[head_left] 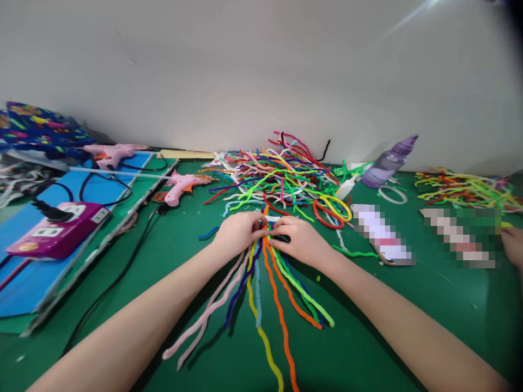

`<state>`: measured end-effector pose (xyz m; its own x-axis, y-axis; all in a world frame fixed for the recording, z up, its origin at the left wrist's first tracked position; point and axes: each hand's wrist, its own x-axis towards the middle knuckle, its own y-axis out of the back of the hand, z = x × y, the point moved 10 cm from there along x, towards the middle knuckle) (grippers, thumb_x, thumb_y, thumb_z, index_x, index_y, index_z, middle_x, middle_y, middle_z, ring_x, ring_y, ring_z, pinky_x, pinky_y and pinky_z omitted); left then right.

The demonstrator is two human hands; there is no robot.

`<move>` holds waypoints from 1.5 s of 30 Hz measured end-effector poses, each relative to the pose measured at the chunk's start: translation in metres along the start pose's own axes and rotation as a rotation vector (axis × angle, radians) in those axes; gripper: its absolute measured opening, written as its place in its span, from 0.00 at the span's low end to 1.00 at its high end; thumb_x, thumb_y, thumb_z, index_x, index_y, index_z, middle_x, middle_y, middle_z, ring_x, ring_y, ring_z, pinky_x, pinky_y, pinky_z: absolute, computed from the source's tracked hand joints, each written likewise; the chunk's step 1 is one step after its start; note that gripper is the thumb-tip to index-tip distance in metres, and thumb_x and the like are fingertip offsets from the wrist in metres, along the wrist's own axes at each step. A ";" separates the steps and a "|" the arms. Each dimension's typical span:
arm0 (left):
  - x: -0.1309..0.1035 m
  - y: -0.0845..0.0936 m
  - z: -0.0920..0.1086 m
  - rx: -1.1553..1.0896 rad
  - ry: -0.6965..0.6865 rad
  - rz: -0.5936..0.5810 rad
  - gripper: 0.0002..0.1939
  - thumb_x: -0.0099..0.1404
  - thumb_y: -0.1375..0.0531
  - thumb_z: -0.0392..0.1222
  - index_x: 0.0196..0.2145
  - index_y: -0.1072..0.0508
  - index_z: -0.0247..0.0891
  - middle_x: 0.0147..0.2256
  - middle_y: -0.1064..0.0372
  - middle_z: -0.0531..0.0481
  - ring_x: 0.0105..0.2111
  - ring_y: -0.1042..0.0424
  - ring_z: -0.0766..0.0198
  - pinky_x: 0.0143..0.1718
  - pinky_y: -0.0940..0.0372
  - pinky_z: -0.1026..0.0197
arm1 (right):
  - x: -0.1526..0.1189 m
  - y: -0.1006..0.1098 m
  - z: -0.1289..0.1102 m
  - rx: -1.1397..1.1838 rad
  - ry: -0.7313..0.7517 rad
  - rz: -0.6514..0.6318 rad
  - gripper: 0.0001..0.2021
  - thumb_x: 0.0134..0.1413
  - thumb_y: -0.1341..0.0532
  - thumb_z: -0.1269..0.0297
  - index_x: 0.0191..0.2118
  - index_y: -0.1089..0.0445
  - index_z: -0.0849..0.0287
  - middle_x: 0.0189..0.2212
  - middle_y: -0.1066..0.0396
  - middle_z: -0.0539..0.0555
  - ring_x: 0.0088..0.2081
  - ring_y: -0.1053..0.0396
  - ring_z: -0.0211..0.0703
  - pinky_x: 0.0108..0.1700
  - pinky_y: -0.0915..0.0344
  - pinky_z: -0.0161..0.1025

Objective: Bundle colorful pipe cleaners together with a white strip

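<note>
Several long fuzzy stems, pink, purple, yellow, light blue, orange and green, fan out toward me from one gathered point over the green table (229, 359). At that point my left hand (241, 231) pinches the bundle from the left side. Close against it on the right, my right hand (296, 237) holds the same bundle of stems (277, 288) with thumb and fingers. A small white strip (274, 219) shows between the hands. The fingers partly hide the gathered ends.
Behind my hands lies a tangled pile of stems (286, 177). Pink glue guns (180, 188) and a purple power strip (61, 231) are left. A purple bottle (386, 166), a phone (382, 237) and another person's hand (512, 245) are right.
</note>
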<state>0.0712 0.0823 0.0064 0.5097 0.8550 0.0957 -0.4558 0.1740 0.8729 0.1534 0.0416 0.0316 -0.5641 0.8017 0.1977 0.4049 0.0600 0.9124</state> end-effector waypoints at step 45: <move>0.002 0.019 -0.018 0.204 0.025 -0.106 0.05 0.57 0.40 0.44 0.29 0.25 0.44 0.30 0.26 0.51 0.32 0.30 0.60 0.30 0.42 0.65 | 0.000 0.001 -0.008 0.081 -0.018 0.198 0.09 0.59 0.47 0.69 0.41 0.31 0.59 0.40 0.34 0.56 0.42 0.34 0.42 0.48 0.35 0.41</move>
<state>0.0504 0.0961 0.0145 0.5276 0.8494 -0.0116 -0.2423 0.1636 0.9563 0.1478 0.0367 0.0356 -0.4550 0.8132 0.3630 0.5637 -0.0525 0.8243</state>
